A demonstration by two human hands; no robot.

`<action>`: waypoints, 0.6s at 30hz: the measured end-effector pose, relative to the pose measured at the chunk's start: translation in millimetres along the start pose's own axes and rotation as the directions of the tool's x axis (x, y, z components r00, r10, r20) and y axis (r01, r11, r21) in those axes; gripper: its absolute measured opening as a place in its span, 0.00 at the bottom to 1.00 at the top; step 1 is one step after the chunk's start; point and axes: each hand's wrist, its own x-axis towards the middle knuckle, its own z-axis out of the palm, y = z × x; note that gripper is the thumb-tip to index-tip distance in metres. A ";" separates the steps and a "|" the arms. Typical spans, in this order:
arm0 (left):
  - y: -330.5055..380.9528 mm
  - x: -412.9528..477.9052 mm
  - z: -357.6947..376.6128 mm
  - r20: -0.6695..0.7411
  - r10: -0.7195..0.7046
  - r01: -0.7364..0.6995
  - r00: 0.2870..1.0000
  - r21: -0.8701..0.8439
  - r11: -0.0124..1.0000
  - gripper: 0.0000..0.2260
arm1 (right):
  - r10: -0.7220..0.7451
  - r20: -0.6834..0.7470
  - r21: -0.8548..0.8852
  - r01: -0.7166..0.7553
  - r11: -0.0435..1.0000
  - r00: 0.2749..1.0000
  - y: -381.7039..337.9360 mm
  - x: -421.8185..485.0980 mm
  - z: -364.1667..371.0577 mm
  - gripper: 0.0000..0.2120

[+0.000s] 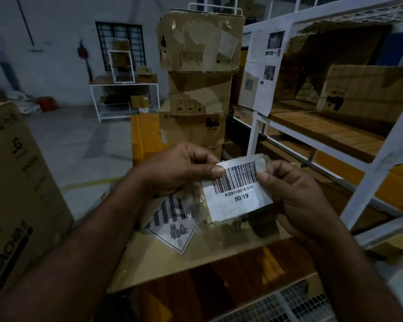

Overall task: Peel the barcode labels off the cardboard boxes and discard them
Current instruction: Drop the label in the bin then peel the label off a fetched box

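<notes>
left hand (172, 173) and right hand (298, 194) pinch opposite top corners of the barcode label (237, 194). it hangs between them, above the cardboard box (154, 263).

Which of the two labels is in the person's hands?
The white barcode label marked 50/19: the left hand and the right hand pinch its upper part. The striped diamond label lies on the box below.

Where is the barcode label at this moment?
Head view, centre: the barcode label is pinched between left hand and right hand, right of the diamond hazard sticker.
</notes>
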 end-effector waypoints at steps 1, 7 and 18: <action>-0.5 -0.3 -0.4 0.007 -0.002 0.002 1.000 -0.014 1.000 0.06 | -0.007 -0.022 0.011 0.008 1.000 1.000 -0.2 0.4 0.5 0.08; -0.1 1.4 -4.5 -0.004 -0.085 0.085 0.996 0.009 0.996 0.13 | -0.016 -0.145 0.001 0.017 1.000 0.989 4.6 2.7 -5.8 0.16; -11.4 6.2 4.5 -0.351 0.166 -0.174 0.922 0.008 0.985 0.08 | -0.228 -0.291 -0.373 0.110 0.921 0.929 27.6 -8.3 -10.1 0.04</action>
